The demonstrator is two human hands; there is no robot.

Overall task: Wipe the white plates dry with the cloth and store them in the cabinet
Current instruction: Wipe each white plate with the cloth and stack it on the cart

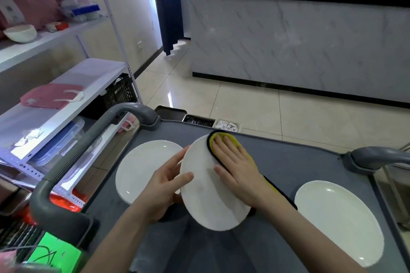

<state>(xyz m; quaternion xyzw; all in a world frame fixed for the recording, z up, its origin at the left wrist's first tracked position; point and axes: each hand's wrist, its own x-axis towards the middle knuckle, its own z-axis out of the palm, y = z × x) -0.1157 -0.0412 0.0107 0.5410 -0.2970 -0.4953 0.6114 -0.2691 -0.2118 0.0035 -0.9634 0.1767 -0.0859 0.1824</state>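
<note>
A white plate is held tilted above the grey cart top. My left hand grips its left rim, thumb on the face and fingers behind. My right hand lies flat with straight fingers on a yellow cloth with a black edge, pressing it against the plate's upper right part. A second white plate lies flat on the cart to the left, partly behind the held one. A third white plate lies flat at the right.
The cart has grey handles at left and right. A white metal shelf rack with a bowl, bags and boxes stands at the left. A marble-fronted counter stands across the tiled floor. Small trays sit beyond the cart's far edge.
</note>
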